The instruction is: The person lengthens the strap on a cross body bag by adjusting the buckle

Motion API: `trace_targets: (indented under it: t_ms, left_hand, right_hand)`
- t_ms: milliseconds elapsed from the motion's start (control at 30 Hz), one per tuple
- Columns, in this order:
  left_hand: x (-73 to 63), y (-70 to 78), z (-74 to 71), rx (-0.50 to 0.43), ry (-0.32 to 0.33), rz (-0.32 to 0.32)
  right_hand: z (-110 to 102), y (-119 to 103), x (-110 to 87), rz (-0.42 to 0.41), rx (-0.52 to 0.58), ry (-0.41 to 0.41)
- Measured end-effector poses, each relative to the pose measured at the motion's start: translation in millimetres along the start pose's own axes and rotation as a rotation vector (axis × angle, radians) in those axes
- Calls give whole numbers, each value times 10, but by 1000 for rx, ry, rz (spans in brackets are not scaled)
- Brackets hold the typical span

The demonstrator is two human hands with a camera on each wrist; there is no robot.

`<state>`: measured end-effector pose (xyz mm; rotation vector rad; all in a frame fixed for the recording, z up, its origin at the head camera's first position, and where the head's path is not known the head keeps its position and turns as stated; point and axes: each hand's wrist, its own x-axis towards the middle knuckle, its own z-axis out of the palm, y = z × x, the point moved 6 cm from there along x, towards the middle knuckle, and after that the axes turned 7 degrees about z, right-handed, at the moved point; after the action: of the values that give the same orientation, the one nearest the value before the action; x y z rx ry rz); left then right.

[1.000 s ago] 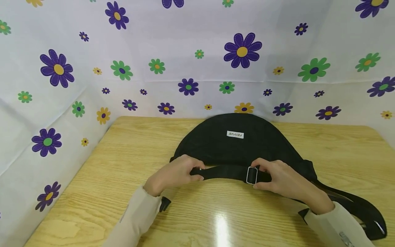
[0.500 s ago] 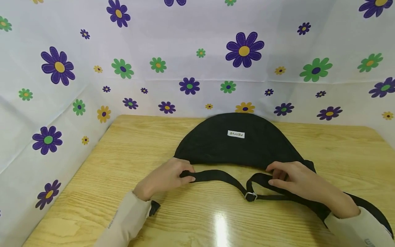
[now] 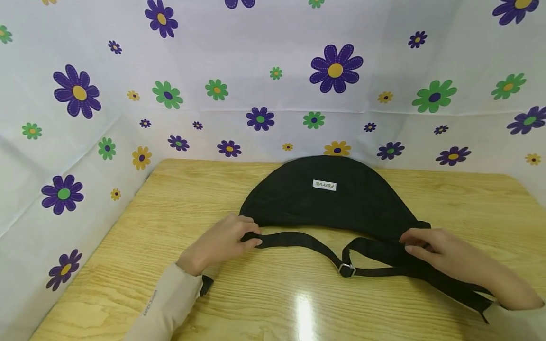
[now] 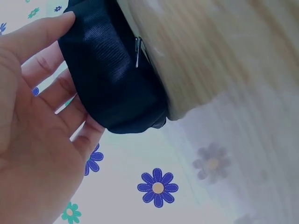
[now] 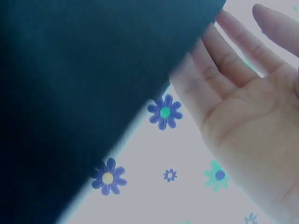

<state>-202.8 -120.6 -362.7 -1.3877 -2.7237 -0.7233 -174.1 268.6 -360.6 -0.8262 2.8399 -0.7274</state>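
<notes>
A black half-moon sling bag (image 3: 298, 199) with a small white label (image 3: 324, 185) lies flat on the table. Its black strap (image 3: 294, 239) runs along the near side and passes through a metal slider buckle (image 3: 347, 270). At the bag's left corner, my left hand (image 3: 223, 241) pinches the strap between thumb and fingers. In the left wrist view, the thumb lies on black fabric (image 4: 107, 70) with a zip pull (image 4: 138, 51), fingers behind it. My right hand (image 3: 448, 255) is at the right corner by the strap, its thumb (image 5: 278, 28) apart from the fabric.
The wooden table (image 3: 256, 303) has a bright glare spot near the front. A white cloth with printed flowers (image 3: 204, 57) hangs behind and to the left. A small black piece (image 3: 206, 285) shows beside the left sleeve.
My right hand has let go of the strap by the buckle and moved right to the bag's corner. The buckle has dropped nearer. My left hand has slid left, still pinching the strap.
</notes>
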Motion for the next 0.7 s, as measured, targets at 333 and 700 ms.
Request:
trace_targets:
  t_ms: [333,700]
  left_hand:
    - [-45,-12,9,10,-68,-15]
    - [-105,20,8,90,-110,-13]
  right_hand:
    - [-90,197,-213,221,-60,-91]
    - [-97,634,-591,356,-36,-210]
